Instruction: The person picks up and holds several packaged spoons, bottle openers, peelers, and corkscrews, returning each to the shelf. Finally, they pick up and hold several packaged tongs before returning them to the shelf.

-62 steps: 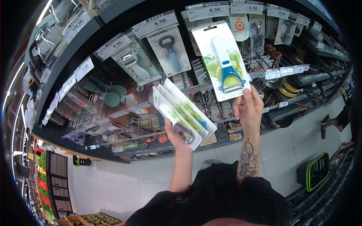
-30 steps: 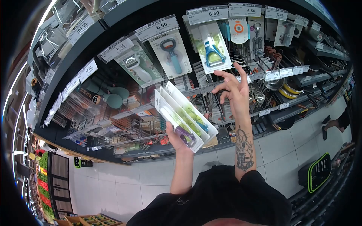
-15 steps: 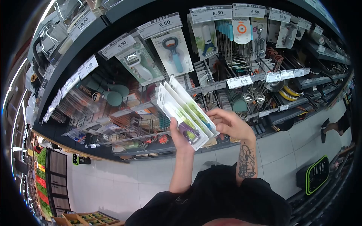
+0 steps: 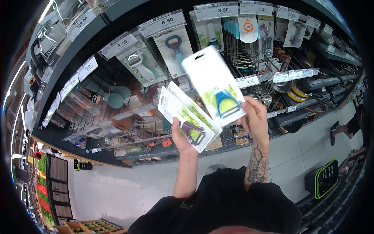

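My left hand (image 4: 182,139) is closed on a carded peeler with a purple handle (image 4: 191,132), its thumb across the front. Fanned out behind it in the same hand is a second white blister card (image 4: 180,95), mostly hidden. In my right hand (image 4: 255,118), thumb and fingers pinch the lower right corner of another carded peeler, with a blue handle (image 4: 227,102). That card stands nearly upright, tilted left, its hang hole at the top. It overlaps the edge of the left-hand cards in this view.
A shelf rack ahead carries a carded bottle opener (image 4: 174,50), a white carded peeler (image 4: 141,67), green spoons (image 4: 117,97) and a yellow-rimmed pan (image 4: 298,96). Price tags (image 4: 161,23) line its edges. On the tiled floor at right sits a black-and-green basket (image 4: 326,179); a person's leg (image 4: 343,130) shows farther back.
The blue peeler card has come away from the stack, lifted up and right by my right hand. The cards left in my left hand have shifted slightly left.
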Demonstrator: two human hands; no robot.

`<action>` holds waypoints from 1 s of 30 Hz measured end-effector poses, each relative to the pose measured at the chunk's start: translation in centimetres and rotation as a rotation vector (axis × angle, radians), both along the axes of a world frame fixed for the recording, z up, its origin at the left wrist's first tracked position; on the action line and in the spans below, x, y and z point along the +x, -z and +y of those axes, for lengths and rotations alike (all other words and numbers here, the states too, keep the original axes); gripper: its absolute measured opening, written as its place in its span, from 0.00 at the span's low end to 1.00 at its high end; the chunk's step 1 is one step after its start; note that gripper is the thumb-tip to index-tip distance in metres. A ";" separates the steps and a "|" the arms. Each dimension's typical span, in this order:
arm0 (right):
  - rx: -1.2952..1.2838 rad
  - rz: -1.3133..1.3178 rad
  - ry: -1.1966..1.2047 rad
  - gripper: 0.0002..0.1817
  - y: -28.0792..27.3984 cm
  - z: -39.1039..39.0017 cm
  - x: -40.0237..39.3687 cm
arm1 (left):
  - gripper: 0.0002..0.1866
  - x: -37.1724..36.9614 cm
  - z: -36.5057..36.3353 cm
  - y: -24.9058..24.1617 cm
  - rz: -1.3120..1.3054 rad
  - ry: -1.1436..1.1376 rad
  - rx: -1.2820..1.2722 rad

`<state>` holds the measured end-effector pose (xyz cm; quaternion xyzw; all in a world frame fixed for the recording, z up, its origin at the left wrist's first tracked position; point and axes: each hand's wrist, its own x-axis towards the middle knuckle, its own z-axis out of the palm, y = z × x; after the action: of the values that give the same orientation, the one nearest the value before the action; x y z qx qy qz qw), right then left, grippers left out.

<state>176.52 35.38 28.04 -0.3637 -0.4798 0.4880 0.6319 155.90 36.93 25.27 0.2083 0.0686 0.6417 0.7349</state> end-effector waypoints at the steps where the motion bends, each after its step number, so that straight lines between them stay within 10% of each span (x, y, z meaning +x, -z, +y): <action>1: 0.025 0.029 0.034 0.13 0.1 0.3 0.1 | 0.34 -0.1 0.1 0.1 -0.001 0.003 0.002; 30: 0.153 0.197 0.213 0.18 -2.8 6.5 -1.5 | 0.35 -0.7 -0.3 0.6 -0.026 -0.042 -0.027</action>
<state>175.05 41.85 30.81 -0.3138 -0.4100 0.4135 0.7500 155.23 36.67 24.63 0.1884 0.0719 0.6588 0.7248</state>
